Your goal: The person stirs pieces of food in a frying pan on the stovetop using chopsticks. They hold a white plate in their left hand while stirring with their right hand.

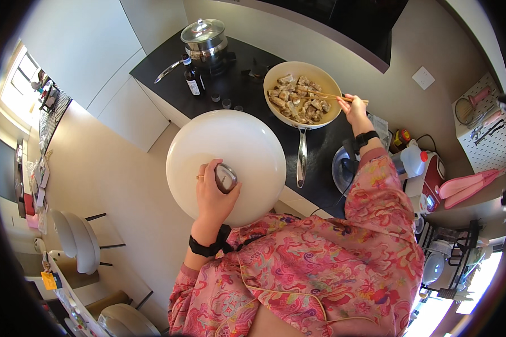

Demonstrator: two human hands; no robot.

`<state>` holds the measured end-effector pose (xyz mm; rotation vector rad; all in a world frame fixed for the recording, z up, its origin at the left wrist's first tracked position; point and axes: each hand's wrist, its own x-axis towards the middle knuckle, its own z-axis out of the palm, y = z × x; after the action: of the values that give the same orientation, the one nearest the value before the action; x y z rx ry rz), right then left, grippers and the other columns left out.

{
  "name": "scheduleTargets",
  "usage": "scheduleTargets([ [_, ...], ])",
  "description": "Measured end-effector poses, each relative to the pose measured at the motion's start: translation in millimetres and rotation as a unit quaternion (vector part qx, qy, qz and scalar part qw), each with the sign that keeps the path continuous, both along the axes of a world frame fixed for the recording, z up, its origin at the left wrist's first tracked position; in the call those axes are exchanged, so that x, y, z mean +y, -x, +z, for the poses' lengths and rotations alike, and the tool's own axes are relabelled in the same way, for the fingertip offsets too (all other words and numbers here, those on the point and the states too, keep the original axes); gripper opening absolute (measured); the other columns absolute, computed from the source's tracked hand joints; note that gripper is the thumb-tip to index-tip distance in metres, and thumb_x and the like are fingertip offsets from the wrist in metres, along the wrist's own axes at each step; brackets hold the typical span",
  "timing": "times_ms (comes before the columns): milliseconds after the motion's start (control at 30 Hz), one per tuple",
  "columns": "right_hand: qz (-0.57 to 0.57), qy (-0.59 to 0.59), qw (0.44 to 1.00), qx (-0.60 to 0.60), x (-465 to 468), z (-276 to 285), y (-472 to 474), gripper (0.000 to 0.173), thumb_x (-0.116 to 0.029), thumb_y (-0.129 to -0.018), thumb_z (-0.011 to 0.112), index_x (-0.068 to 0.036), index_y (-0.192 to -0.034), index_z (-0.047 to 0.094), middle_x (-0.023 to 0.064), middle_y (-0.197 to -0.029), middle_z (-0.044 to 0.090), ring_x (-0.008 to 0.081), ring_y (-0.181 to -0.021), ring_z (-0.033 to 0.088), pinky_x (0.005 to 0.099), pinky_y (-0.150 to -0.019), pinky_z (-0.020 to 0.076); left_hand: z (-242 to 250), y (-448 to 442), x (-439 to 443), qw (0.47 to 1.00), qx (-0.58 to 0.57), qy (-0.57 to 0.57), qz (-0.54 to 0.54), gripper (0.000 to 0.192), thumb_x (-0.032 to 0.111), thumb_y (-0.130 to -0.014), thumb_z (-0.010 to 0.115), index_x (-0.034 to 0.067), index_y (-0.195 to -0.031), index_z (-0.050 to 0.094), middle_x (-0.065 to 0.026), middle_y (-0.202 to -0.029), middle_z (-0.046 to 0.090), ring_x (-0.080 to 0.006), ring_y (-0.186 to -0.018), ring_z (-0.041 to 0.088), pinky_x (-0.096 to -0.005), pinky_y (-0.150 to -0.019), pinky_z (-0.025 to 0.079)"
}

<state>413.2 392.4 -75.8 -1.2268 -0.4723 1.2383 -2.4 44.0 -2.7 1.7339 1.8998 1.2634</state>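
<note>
My left hand point(216, 196) grips the metal knob point(226, 178) of a large white pan lid point(253, 143), held in front of my body beside the black counter. In my right hand point(354, 111) are wooden chopsticks point(327, 95), their tips among browned chunks of meat point(296, 94) in a cream-coloured frying pan point(336, 80). The pan sits on the black cooktop, its metal handle point(302, 158) pointing towards me. Left of the pan, a dark glass bottle point(194, 80) stands upright by a steel saucepan with a glass lid point(203, 38).
Cooktop knobs point(226, 103) line the counter edge beside the lid. Right of the pan are a bowl point(341, 170), a plastic jug with a red cap point(411, 162), a red and white appliance point(436, 181) and pink oven mitts point(468, 188). A range hood point(354, 33) overhangs the counter.
</note>
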Motion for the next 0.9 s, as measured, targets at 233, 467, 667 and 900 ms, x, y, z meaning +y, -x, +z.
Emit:
scheduleTargets([
  [233, 0.132, -0.188, 0.925, -0.304, -7.5, 23.5, 8.6, 0.025, -0.019, -0.103, 0.055, 0.0, -0.114, 0.066, 0.0098, -0.096, 0.069, 0.0204, -0.078, 0.072, 0.0333, -0.075, 0.0603, 0.6, 1.3, -1.2, 1.0, 0.005, 0.005, 0.012, 0.064, 0.007, -0.067, 0.083, 0.006, -0.124, 0.054, -0.0163, -0.107, 0.057, -0.0363, -0.096, 0.059, -0.0446, -0.082, 0.048],
  [467, 0.146, -0.181, 0.951, -0.203, 1.6, -20.5, 30.1, 0.025, -0.018, -0.106, 0.053, 0.001, -0.114, 0.066, 0.0129, -0.103, 0.07, 0.0248, -0.086, 0.073, 0.0335, -0.079, 0.0598, 3.4, -3.9, 1.7, 1.0, 0.002, 0.014, 0.003, 0.065, 0.008, -0.067, 0.084, 0.006, -0.125, 0.053, -0.0167, -0.109, 0.058, -0.0371, -0.097, 0.059, -0.0447, -0.083, 0.048],
  [667, 0.172, -0.197, 0.938, -0.229, -10.7, 3.7, 18.8, 0.025, -0.018, -0.105, 0.055, 0.002, -0.11, 0.068, 0.0106, -0.097, 0.068, 0.0208, -0.086, 0.071, 0.0319, -0.079, 0.0607, -4.0, -7.6, 4.4, 1.0, 0.006, -0.018, 0.015, 0.061, 0.004, -0.067, 0.082, 0.005, -0.122, 0.056, -0.0086, -0.1, 0.055, -0.0228, -0.082, 0.051, -0.0358, -0.076, 0.045],
  [900, 0.194, -0.259, 0.876, -0.358, 16.8, 0.2, 4.0, 0.026, -0.02, -0.106, 0.056, 0.001, -0.112, 0.07, 0.0055, -0.095, 0.068, 0.0135, -0.081, 0.065, 0.0287, -0.075, 0.0573, 1.9, -12.1, 7.3, 1.0, -0.003, 0.016, 0.025, 0.065, 0.008, -0.068, 0.083, 0.007, -0.125, 0.053, -0.0157, -0.111, 0.058, -0.0366, -0.099, 0.059, -0.0448, -0.084, 0.048],
])
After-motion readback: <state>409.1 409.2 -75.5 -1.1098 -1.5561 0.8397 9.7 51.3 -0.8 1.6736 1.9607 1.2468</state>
